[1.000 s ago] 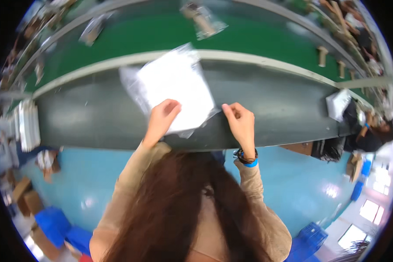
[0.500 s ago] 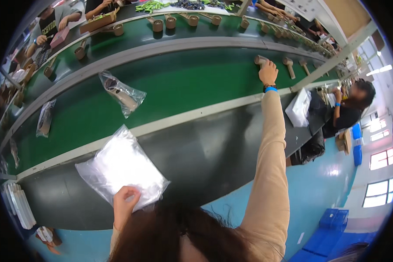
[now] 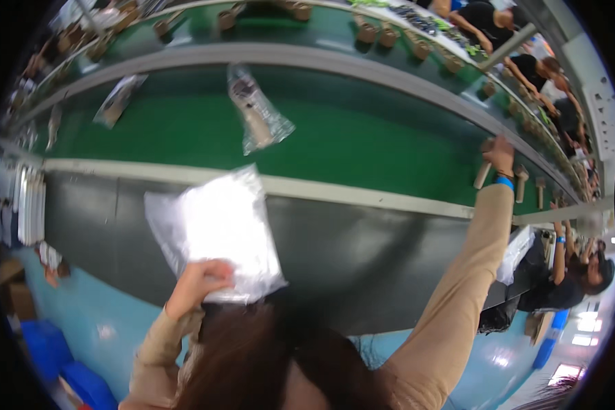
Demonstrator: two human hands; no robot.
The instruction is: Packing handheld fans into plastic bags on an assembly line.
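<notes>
On the dark worktop lies a stack of clear plastic bags [image 3: 229, 219], bright with glare. My left hand [image 3: 201, 280] is at its near edge, fingers curled and pinched on the bags. My right arm stretches far right over the green conveyor belt [image 3: 362, 147]. There my right hand [image 3: 501, 154] is closed around the head end of a beige hair dryer [image 3: 482, 175]; its handle points toward me, and motion blurs the fingers. A bagged hair dryer [image 3: 256, 113] rests on the belt beyond the stack.
More bagged dryers, one of them here [image 3: 119, 101], lie leftward on the belt. Unbagged dryers [image 3: 521, 184] lie beyond my right hand. A pale rail [image 3: 321, 189] edges the belt. At the right, a co-worker [image 3: 560, 283] reaches in beside another bag stack [image 3: 516, 254].
The whole view has turned and shifted, so the worktop looks more level. My right hand stays at a hair dryer, whose handle now shows. My left fingers have drawn closer together on the bags.
</notes>
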